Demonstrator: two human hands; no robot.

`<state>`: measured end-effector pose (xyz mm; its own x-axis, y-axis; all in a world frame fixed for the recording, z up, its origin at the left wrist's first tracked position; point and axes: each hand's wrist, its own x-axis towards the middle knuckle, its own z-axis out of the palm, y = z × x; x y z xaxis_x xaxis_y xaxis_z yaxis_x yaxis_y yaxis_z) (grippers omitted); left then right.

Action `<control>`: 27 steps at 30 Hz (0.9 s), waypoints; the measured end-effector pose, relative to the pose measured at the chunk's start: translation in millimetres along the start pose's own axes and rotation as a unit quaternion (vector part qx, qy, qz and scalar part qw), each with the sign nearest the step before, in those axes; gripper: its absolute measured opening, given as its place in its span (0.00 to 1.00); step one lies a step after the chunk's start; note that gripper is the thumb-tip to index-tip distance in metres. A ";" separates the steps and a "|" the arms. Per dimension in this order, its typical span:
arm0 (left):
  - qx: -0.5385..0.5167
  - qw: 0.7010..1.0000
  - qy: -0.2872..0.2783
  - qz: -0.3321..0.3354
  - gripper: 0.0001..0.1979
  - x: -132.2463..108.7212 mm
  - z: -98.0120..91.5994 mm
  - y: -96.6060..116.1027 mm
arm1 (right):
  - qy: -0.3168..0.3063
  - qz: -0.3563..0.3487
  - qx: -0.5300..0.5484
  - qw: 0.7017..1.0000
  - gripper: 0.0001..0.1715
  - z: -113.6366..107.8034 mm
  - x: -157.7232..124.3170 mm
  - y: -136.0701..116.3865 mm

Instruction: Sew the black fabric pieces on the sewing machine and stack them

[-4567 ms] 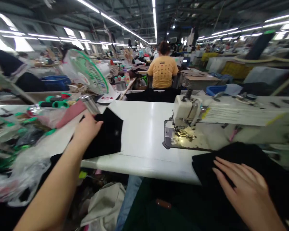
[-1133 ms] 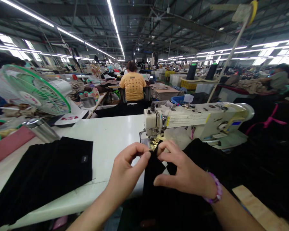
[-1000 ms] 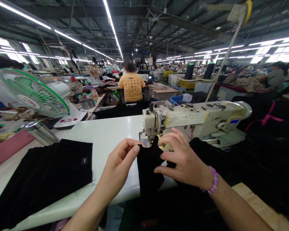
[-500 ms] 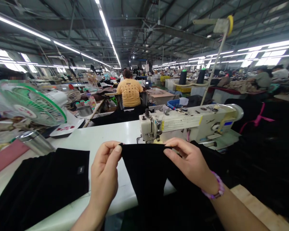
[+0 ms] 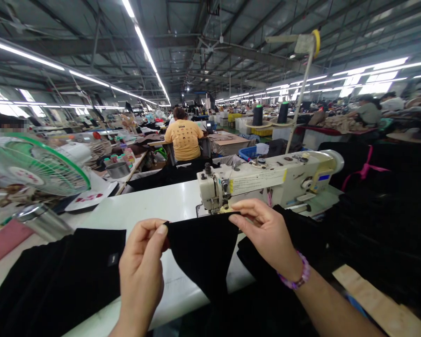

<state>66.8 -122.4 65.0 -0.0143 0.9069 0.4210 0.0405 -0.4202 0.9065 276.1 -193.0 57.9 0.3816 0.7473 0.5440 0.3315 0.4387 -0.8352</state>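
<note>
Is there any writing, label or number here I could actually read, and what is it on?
None can be read.
Pale strip label on the sewing machine: print too small.
Small tag on the stacked black fabric: too small.
Red marks on the fan base: blurred.

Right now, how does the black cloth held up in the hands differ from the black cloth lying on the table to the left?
The held black cloth piece is lifted and stretched taut between the left hand and right hand, its lower end hanging; the flat black fabric stack lies untouched on the white table. The stack shows a small label; the held piece shows none. Both are plain black fabric.
</note>
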 end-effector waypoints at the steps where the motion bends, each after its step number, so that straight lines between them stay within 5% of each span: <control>1: 0.027 1.000 -0.012 0.006 0.11 0.4 -2.2 0.3 | 0.005 -0.025 -0.022 0.999 0.07 -0.2 -0.8 0.2; 6: 0.256 0.951 -0.037 0.170 0.17 -1.4 -5.7 13.0 | -0.030 -0.162 -0.144 0.976 0.11 1.6 -4.7 1.8; 11: 0.204 0.897 -0.297 0.257 0.14 3.8 18.8 30.7 | -0.093 -0.221 -0.169 0.956 0.15 7.0 -6.8 7.6; 14: 0.172 0.891 -0.358 0.218 0.11 14.1 34.5 34.5 | -0.103 -0.218 -0.176 0.954 0.12 6.7 -9.2 10.7; 17: 0.182 0.899 -0.363 0.167 0.08 22.1 39.3 35.2 | -0.090 -0.148 -0.148 0.974 0.12 5.6 -14.5 13.1; 20: 0.198 0.909 -0.350 0.112 0.06 29.4 36.6 32.2 | -0.100 0.025 -0.064 0.993 0.23 8.3 -25.1 18.3; 23: 0.208 0.916 -0.332 0.089 0.08 39.8 36.5 19.1 | -0.147 0.180 0.050 0.971 0.20 15.3 -39.5 28.4; 27: 0.233 0.914 -0.323 0.079 0.08 53.6 44.5 -14.5 | -0.144 0.277 0.147 0.938 0.16 22.8 -54.8 42.7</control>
<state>109.9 -66.3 73.0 0.6147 0.7285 0.3024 0.4152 -0.6248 0.6612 249.7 -203.9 -9.4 0.1614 0.9868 0.0100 -0.1170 0.0292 -0.9927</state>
